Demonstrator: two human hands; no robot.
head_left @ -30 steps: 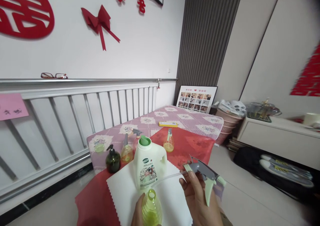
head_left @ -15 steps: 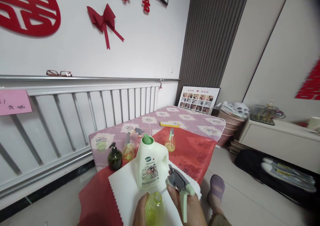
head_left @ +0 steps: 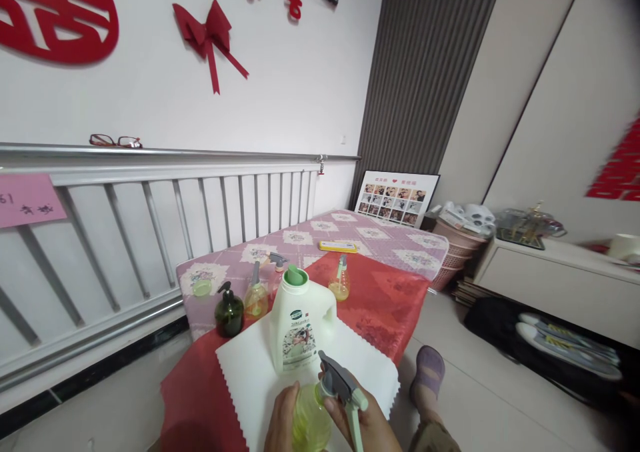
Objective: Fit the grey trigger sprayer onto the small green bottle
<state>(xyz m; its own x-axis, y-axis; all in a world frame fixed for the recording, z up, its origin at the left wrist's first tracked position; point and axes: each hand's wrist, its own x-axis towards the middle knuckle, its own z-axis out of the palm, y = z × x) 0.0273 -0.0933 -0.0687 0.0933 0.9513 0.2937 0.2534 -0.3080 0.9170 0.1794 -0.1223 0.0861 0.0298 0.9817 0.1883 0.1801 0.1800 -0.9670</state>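
My left hand is wrapped round a small clear bottle of yellow-green liquid at the bottom edge of the view. My right hand grips a grey and pale green trigger spray head, which now sits on the bottle's neck. Both are held over a white cloth with a zigzag edge. Just behind stands a white jug with a green cap.
On the red and pink-patterned table stand a dark green pump bottle, two small yellow spray bottles and a yellow flat box. A white railing runs along the left. A foot in a purple sock rests on the floor.
My right hand has carried the spray head leftward and down, feeding its tube into the bottle, until it sits on the neck. The left hand kept the bottle steady.
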